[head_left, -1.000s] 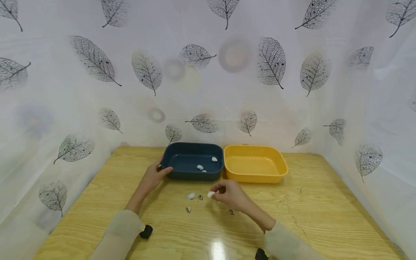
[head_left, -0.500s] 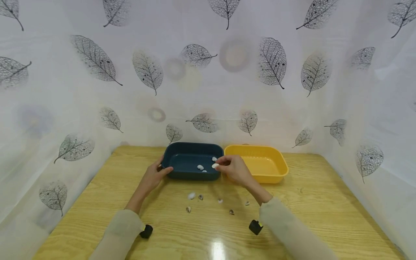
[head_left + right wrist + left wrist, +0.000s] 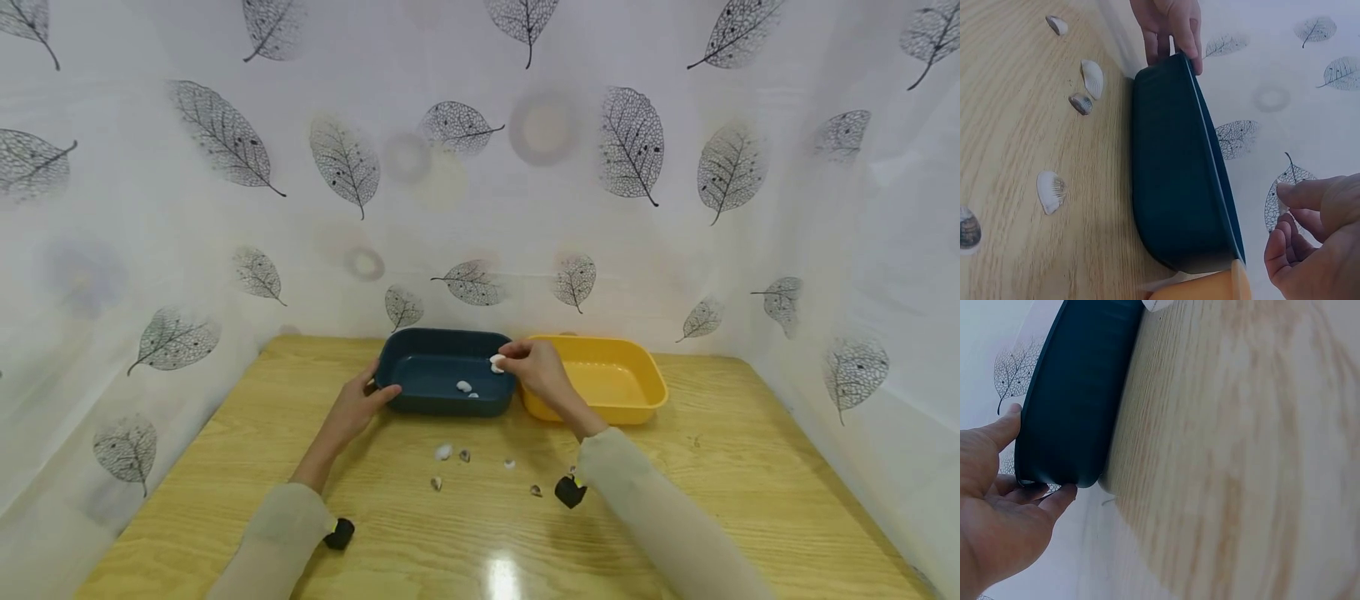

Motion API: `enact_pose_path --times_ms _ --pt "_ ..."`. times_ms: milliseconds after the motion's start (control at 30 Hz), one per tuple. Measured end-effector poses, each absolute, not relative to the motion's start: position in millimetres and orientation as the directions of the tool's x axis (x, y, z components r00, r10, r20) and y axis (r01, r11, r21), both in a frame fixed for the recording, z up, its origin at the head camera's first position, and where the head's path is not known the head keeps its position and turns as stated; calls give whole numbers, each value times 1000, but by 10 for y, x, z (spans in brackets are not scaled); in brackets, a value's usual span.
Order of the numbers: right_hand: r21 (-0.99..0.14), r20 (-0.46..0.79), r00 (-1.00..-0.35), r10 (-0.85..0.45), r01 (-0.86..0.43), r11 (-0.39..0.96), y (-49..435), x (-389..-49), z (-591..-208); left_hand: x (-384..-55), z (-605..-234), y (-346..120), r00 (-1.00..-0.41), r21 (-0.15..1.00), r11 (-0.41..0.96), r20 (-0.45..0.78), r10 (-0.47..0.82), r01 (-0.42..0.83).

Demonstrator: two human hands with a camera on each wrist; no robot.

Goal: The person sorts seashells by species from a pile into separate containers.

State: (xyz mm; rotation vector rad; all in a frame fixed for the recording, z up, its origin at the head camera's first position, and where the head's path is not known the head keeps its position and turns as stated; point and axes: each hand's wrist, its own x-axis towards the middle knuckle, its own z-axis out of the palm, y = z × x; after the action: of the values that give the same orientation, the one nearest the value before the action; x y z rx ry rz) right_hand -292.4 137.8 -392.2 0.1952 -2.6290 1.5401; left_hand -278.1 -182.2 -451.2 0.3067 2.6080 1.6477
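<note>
A dark blue plastic basin (image 3: 442, 406) stands at the back of the table with a few white shells inside, one of them a seashell (image 3: 463, 387) near the middle. My left hand (image 3: 356, 405) grips its left end; in the left wrist view the thumb (image 3: 1007, 428) lies at the rim and the other fingers bend at the end wall. Over the basin's right end, my right hand (image 3: 542, 368) pinches a white seashell (image 3: 497, 359) between thumb and fingertips. That shell mostly hides behind the fingers in the right wrist view and overlaps another shell below it in the head view.
A yellow basin (image 3: 600, 413) stands against the blue one's right side. In front lie several shells, including a large white shell (image 3: 444, 452), a small white shell (image 3: 510, 464) and a dark shell (image 3: 536, 491). A leaf-print curtain (image 3: 480, 208) hangs behind the wooden table (image 3: 420, 550).
My right hand has carried the white seashell from above the table up and away to over the blue basin's right end. My left hand has stayed on the basin's left end.
</note>
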Motion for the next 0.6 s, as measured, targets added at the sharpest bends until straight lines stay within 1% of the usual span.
enact_pose_path --times_ms 233,433,600 --pt "-895 129 -991 -35 -131 427 1349 -2996 -3983 -2790 -4529 -1829 -980 890 431 74 186 149" --pt "-896 146 -989 -23 -142 421 1323 -3038 -4018 -2796 -4532 -1835 -979 887 437 71 190 149" --pt "-888 187 -982 -2 -170 427 1304 -3109 -4062 -2795 -4532 -1838 -979 881 446 81 185 157"
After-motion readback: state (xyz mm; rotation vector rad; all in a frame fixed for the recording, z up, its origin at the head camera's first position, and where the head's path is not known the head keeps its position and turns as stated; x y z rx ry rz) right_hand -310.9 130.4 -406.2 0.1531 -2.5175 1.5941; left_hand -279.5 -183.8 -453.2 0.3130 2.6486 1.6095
